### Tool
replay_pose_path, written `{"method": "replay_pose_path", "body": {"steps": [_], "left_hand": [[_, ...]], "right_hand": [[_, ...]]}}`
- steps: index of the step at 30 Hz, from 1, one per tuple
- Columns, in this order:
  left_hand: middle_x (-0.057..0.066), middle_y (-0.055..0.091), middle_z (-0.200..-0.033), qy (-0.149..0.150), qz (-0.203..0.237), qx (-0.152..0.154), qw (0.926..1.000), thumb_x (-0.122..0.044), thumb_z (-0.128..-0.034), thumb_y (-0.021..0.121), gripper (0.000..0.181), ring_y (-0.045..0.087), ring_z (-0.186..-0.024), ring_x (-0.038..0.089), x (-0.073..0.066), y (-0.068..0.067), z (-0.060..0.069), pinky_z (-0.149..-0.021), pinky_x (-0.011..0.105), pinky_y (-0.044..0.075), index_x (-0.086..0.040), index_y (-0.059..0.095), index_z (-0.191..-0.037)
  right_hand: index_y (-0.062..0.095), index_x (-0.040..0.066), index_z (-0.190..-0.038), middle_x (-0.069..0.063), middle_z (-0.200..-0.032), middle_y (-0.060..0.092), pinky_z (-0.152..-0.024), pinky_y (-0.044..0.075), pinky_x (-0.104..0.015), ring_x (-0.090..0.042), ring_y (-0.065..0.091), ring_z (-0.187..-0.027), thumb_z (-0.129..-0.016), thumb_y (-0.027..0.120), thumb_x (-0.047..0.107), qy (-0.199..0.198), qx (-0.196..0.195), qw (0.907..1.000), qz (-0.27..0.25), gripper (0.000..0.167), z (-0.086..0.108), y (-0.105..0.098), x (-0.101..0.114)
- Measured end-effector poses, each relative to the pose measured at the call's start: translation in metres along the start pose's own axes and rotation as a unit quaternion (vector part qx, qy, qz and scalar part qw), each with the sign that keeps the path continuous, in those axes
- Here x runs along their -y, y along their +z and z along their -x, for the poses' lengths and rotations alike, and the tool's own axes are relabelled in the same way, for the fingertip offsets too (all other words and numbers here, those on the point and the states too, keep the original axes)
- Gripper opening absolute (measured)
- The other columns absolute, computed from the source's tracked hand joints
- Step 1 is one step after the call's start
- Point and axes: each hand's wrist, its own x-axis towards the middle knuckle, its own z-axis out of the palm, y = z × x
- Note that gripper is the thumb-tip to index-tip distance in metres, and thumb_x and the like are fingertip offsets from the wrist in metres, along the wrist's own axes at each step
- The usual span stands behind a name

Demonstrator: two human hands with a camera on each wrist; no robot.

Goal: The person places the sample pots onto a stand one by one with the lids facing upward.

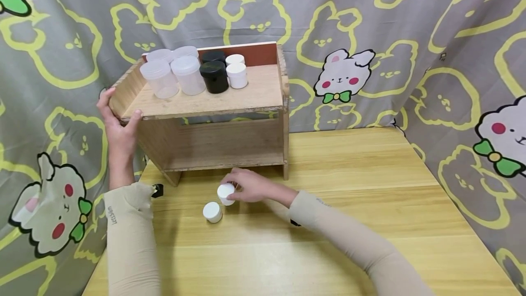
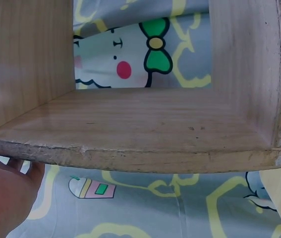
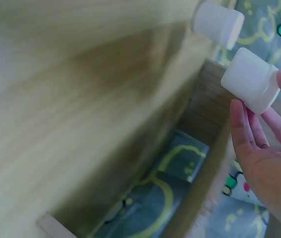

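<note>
In the head view my left hand (image 1: 122,138) grips the left end of a wooden shelf (image 1: 234,99), thumb on the front edge and fingers at the side panel. The left wrist view shows part of that hand (image 2: 9,193) by the shelf edge (image 2: 145,159). In front of the shelf, my right hand (image 1: 252,186) pinches a small white lidded jar (image 1: 225,194) between thumb and fingers. The right wrist view shows this held jar (image 3: 249,79) from another side. A second white jar (image 1: 212,212) stands on the table beside it, nearer the front.
On the shelf's top tier stand several clear tubs (image 1: 187,76) at left, two black jars (image 1: 215,77) in the middle and two white jars (image 1: 237,76) to their right. The wooden table (image 1: 349,223) extends to the right. A patterned curtain (image 1: 349,13) surrounds it behind and at the sides.
</note>
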Motion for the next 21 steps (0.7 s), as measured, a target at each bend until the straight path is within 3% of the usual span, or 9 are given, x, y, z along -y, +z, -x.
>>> {"method": "replay_pose_path", "body": {"steps": [6,14,21], "left_hand": [[0.002,0.034,-0.158,0.005,0.003,0.004,1.0000,-0.005,-0.0815,0.069,0.071,0.037,-0.137,0.022,0.000,0.003,0.000,-0.110,0.029,0.026,-0.019,0.044,-0.146],[0.000,0.032,-0.161,0.000,0.003,0.002,1.0000,-0.006,-0.0816,0.070,0.072,0.036,-0.139,0.021,0.001,0.000,0.002,-0.111,0.028,0.026,-0.021,0.044,-0.147],[0.001,0.033,-0.160,-0.005,-0.009,-0.002,0.9999,-0.007,-0.0819,0.069,0.071,0.038,-0.137,0.022,-0.002,-0.003,0.006,-0.109,0.028,0.027,-0.022,0.043,-0.147]], "right_hand": [[0.066,0.009,-0.132,-0.006,-0.115,0.061,-0.093,0.054,-0.025,-0.015,0.063,-0.105,-0.094,0.077,0.019,-0.006,-0.024,0.9994,-0.025,0.041,0.011,-0.037,0.011],[0.067,0.008,-0.132,-0.006,-0.115,0.061,-0.092,0.056,-0.027,-0.015,0.064,-0.104,-0.093,0.077,0.016,-0.020,-0.081,0.9950,-0.055,0.041,0.031,-0.088,0.024],[0.069,0.008,-0.131,-0.005,-0.117,0.063,-0.092,0.055,-0.027,-0.014,0.063,-0.105,-0.092,0.079,0.017,-0.035,-0.117,0.9903,-0.067,0.041,0.046,-0.115,0.035]]}}
